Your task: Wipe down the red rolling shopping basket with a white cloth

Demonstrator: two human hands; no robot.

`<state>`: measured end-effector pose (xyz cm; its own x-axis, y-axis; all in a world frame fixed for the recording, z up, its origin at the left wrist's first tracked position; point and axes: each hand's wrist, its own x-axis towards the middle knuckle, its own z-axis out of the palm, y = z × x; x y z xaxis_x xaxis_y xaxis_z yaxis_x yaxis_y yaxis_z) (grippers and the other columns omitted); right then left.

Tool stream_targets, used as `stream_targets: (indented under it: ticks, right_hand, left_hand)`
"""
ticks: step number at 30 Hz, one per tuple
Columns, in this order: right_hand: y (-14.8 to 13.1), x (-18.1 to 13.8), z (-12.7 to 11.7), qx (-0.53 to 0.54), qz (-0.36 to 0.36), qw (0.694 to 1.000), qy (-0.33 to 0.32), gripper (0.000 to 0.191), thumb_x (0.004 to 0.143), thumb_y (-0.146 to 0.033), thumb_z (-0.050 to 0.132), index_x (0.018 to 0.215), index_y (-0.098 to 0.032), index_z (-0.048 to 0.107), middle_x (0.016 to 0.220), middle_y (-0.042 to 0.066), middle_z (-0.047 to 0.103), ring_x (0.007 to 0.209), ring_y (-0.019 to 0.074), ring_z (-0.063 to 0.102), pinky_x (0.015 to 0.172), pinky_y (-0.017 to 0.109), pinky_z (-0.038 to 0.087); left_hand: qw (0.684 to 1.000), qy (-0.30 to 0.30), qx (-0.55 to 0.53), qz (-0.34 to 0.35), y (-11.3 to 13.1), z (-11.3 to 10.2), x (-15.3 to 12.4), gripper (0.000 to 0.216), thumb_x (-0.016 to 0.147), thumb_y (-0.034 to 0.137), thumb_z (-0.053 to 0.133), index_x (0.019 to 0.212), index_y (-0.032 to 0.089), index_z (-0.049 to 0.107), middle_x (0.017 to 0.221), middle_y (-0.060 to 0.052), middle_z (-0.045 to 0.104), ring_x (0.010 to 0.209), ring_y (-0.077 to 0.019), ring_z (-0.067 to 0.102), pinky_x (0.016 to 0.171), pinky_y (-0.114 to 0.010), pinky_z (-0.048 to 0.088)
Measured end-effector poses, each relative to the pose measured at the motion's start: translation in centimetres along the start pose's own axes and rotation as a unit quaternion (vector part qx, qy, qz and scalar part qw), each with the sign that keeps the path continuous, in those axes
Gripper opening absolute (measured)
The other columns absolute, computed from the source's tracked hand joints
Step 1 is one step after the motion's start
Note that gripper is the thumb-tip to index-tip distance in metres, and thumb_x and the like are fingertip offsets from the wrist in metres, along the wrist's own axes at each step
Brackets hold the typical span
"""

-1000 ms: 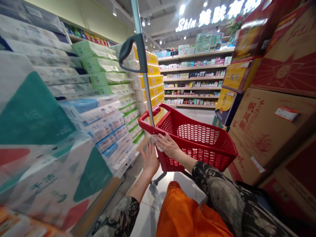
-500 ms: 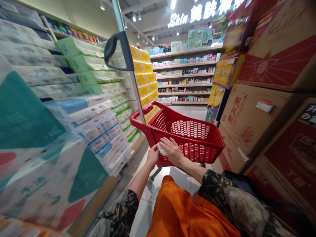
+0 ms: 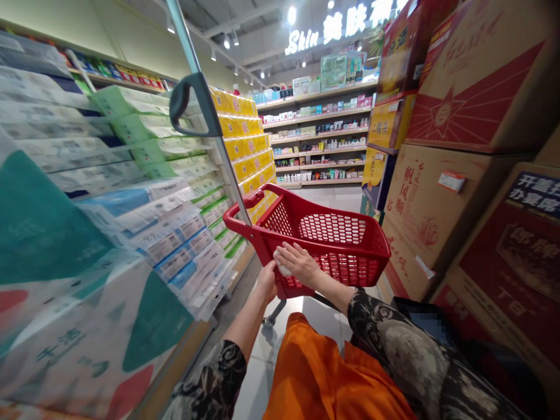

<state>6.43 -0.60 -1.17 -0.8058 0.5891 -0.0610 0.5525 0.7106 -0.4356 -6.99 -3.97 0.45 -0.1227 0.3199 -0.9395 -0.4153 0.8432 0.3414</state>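
Note:
A red plastic shopping cart (image 3: 271,236) with perforated walls stands before me, turned sideways. My right hand (image 3: 303,266) lies on its near side wall, with fingers stretched over a crumpled white wipe (image 3: 282,267) that is pressed against the plastic. Just left of the wipe, my left hand (image 3: 266,281) is closed at the cart's lower left corner; what its fingers pinch is hidden. A metal pole with a dark grey loop handle (image 3: 205,114) rises from the cart's left end, untouched by either hand. The visible inside of the basket shows red plastic only.
Stacked tissue packs (image 3: 175,233) line the left side, with yellow packs (image 3: 245,140) farther back. Tall cardboard cartons (image 3: 420,204) crowd the right. Shelves of small bottles and boxes (image 3: 324,128) stand behind, under a lit sign. A cart wheel (image 3: 268,321) rests on the pale floor.
The view has shifted, so the cart and cartons sit slightly farther left. My right hand and the wipe stay on the cart's side wall; the left hand remains close beside them.

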Motion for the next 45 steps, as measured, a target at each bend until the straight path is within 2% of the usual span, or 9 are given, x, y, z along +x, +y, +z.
stream_targets:
  ticks: [6,12,14,17,19,23,29,37,45]
  right_hand:
    - [3.6,2.0,-0.7,-0.014,-0.001,1.000,0.028,0.039,0.086,-0.007,0.045,0.123,-0.014,0.054,0.133,0.012,0.051,0.130,0.0233,0.039,0.108,0.048,0.031]
    - [1.5,-2.6,3.4,-0.019,-0.072,0.995,-0.074,0.027,0.086,-0.010,0.049,0.109,-0.014,0.063,0.122,0.011,0.060,0.122,0.0240,0.049,0.102,0.046,0.040]
    - [0.6,-3.9,3.9,-0.008,-0.060,0.993,-0.103,0.026,0.085,-0.011,0.051,0.107,-0.014,0.064,0.120,0.011,0.061,0.119,0.0247,0.051,0.101,0.046,0.041]
    - [-0.4,-3.8,3.3,0.035,0.016,0.994,-0.105,0.032,0.086,-0.012,0.048,0.115,-0.015,0.060,0.120,0.012,0.061,0.115,0.0232,0.054,0.099,0.043,0.042]
    - [-0.9,-2.7,2.5,0.067,0.100,0.990,-0.076,0.041,0.086,-0.013,0.045,0.127,-0.015,0.051,0.121,0.013,0.060,0.111,0.0203,0.057,0.097,0.039,0.043]
    - [-2.0,-0.9,1.2,0.062,0.187,0.979,-0.045,0.046,0.087,-0.018,0.043,0.133,-0.017,0.045,0.126,0.014,0.056,0.116,0.0238,0.051,0.100,0.045,0.036]
    - [-2.7,-1.5,-0.3,0.041,0.107,0.992,-0.045,0.067,0.078,-0.036,0.053,0.137,-0.007,0.038,0.145,0.018,0.031,0.137,0.0316,0.021,0.110,0.053,0.009]
    - [-2.3,-1.5,-0.1,0.004,0.121,0.991,0.049,0.060,0.082,-0.030,0.050,0.137,-0.010,0.037,0.144,0.018,0.034,0.137,0.0292,0.021,0.110,0.053,0.013]
    - [-0.5,0.3,0.1,0.017,-0.088,0.995,-0.033,0.041,0.089,-0.012,0.042,0.129,-0.016,0.048,0.137,0.009,0.046,0.133,0.0238,0.034,0.104,0.041,0.037]
  left_hand:
    - [0.973,0.002,0.210,0.094,0.0,-1.8,0.6,0.045,0.065,0.008,0.050,0.108,0.016,0.063,0.130,-0.009,0.054,0.128,-0.0234,0.040,0.111,-0.042,0.026]
    - [0.731,-0.004,0.651,0.204,-2.9,-2.4,-0.9,0.059,0.074,0.010,0.041,0.134,0.012,0.040,0.145,-0.017,0.033,0.136,-0.0296,0.026,0.108,-0.057,0.020]
    - [0.766,-0.009,0.609,0.206,-3.6,-2.4,-0.9,0.059,0.072,0.009,0.044,0.131,0.013,0.043,0.144,-0.016,0.036,0.135,-0.0288,0.027,0.109,-0.056,0.019]
    - [0.935,0.013,0.338,0.107,-3.5,-1.8,-0.5,0.054,0.070,0.010,0.049,0.124,0.016,0.050,0.133,-0.012,0.051,0.126,-0.0243,0.043,0.108,-0.045,0.030]
    - [0.991,0.008,0.130,0.009,-3.0,-1.0,-0.3,0.042,0.076,0.020,0.049,0.118,0.015,0.053,0.115,-0.011,0.063,0.107,-0.0216,0.058,0.096,-0.039,0.044]
    - [0.988,-0.055,-0.110,-0.097,-2.0,0.9,-0.5,0.035,0.083,0.038,0.047,0.103,0.013,0.060,0.078,-0.006,0.068,0.067,-0.0160,0.065,0.069,-0.031,0.053]
    - [0.971,-0.078,-0.215,-0.065,-1.3,1.3,-1.6,0.025,0.068,0.014,0.068,0.091,0.012,0.062,0.076,-0.004,0.069,0.075,-0.0146,0.066,0.076,-0.026,0.051]
    - [0.974,-0.117,-0.176,-0.087,0.1,0.4,-1.8,0.026,0.070,0.022,0.071,0.092,0.012,0.062,0.075,-0.004,0.069,0.061,-0.0110,0.062,0.059,-0.022,0.050]
    - [0.994,-0.072,0.071,-0.032,0.8,-1.8,-0.7,0.023,0.085,0.023,0.045,0.091,0.010,0.064,0.065,-0.006,0.065,0.059,-0.0145,0.062,0.061,-0.028,0.051]
